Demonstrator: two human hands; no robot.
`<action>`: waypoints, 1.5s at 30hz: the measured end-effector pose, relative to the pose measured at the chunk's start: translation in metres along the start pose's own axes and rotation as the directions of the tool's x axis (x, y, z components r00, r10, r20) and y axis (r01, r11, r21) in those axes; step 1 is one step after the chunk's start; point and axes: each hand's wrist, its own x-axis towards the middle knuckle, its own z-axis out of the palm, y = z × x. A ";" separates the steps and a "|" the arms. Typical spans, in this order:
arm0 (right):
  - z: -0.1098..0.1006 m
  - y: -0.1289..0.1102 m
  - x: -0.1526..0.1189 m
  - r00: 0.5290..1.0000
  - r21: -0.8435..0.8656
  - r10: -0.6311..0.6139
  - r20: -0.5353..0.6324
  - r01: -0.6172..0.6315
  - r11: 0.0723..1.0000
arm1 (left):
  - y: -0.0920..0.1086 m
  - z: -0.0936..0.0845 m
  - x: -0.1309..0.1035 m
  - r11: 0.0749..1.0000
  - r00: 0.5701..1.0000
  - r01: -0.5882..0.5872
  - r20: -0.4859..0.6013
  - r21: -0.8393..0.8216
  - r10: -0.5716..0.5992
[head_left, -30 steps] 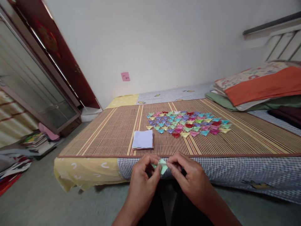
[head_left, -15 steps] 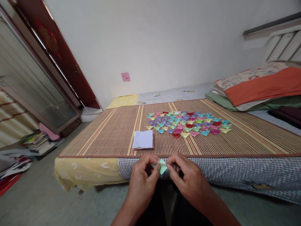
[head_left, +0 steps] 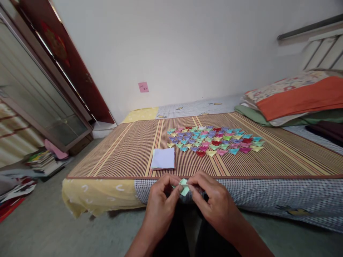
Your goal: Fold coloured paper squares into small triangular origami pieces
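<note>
A small folded piece of pale green paper (head_left: 184, 188) is held up in front of the bed's near edge. My left hand (head_left: 162, 200) pinches its left side between thumb and fingers. On the opposite side, the fingertips of my right hand (head_left: 210, 196) close on the paper's edge. Just beyond my left hand, a stack of square paper sheets (head_left: 163, 159), lavender on top, lies on the mat. Farther back to the right, several rows of small folded paper pieces (head_left: 211, 139) in many colours are laid out.
A striped bamboo mat (head_left: 118, 150) covers the bed, over a checked and yellow sheet (head_left: 102, 194). Pillows and folded bedding (head_left: 302, 96) are piled at the right. A pink note (head_left: 143, 87) is stuck to the wall. Books (head_left: 41, 162) sit on the floor at left.
My right hand has shifted slightly left, its fingertips now nearer the middle of the green paper. The paper's shape looks a little different; the left hand has barely moved.
</note>
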 end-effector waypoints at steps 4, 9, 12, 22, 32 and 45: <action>0.001 0.000 0.000 0.999 -0.062 -0.031 -0.019 0.030 0.998 | 0.002 -0.001 0.001 0.983 0.998 -0.062 0.003 0.175 0.063; 0.009 -0.002 0.001 0.995 -0.146 -0.095 -0.035 0.089 0.985 | 0.002 0.003 -0.004 0.912 0.988 -0.146 0.017 0.383 0.151; 0.015 -0.003 0.000 0.994 -0.185 -0.100 -0.040 0.091 0.979 | 0.002 0.005 -0.007 0.885 0.982 -0.179 0.024 0.430 0.187; 0.015 -0.002 -0.002 0.982 -0.177 -0.086 -0.170 0.056 0.983 | 0.000 0.007 -0.008 0.879 0.974 -0.195 -0.021 0.436 0.226; 0.008 0.000 -0.001 0.993 -0.156 0.052 -0.102 -0.068 0.985 | -0.007 0.009 -0.009 0.800 0.949 -0.259 -0.009 0.542 0.314; 0.006 0.003 -0.002 0.997 -0.105 0.042 -0.070 -0.049 0.993 | -0.009 0.010 -0.006 0.854 0.965 -0.229 -0.003 0.466 0.261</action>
